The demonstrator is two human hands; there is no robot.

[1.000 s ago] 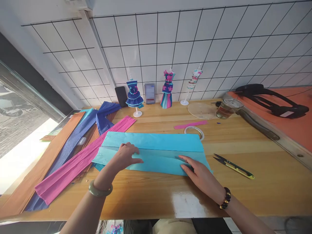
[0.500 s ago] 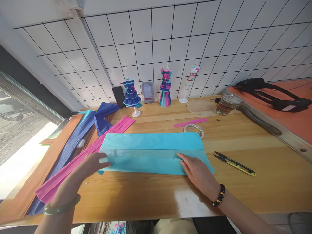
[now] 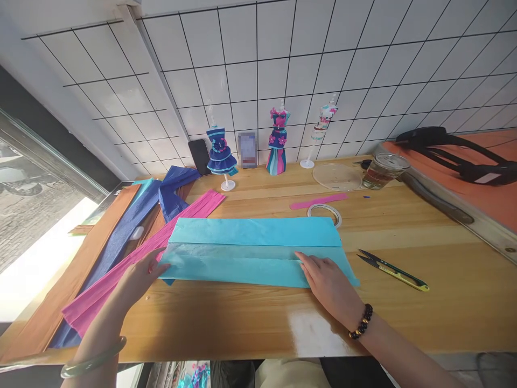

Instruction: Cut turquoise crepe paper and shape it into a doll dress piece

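A wide sheet of turquoise crepe paper (image 3: 250, 231) lies flat across the table in front of me. Its top and bottom bands look folded over, with a paler strip between them. At the left end of the sheet is my left hand (image 3: 138, 278), thumb and fingers apart, tips at the paper's edge. Towards the right end, my right hand (image 3: 331, 285) rests on the lower band, fingers stretched forward with the index fingertip at the fold's edge. Under and beside my left arm runs a pink crepe strip (image 3: 139, 258).
Brown (image 3: 72, 280) and blue (image 3: 117, 242) strips lie at the left. Behind stand small dressed mannequins (image 3: 221, 153), phones (image 3: 247, 151) and a glass (image 3: 383, 172). A tape roll (image 3: 338, 218) touches or nearly touches the sheet; thread snips (image 3: 393, 271) lie to its right.
My left hand has slid left, from on top of the turquoise paper to its left edge. My right hand stays almost in place. The whole view has shifted slightly.
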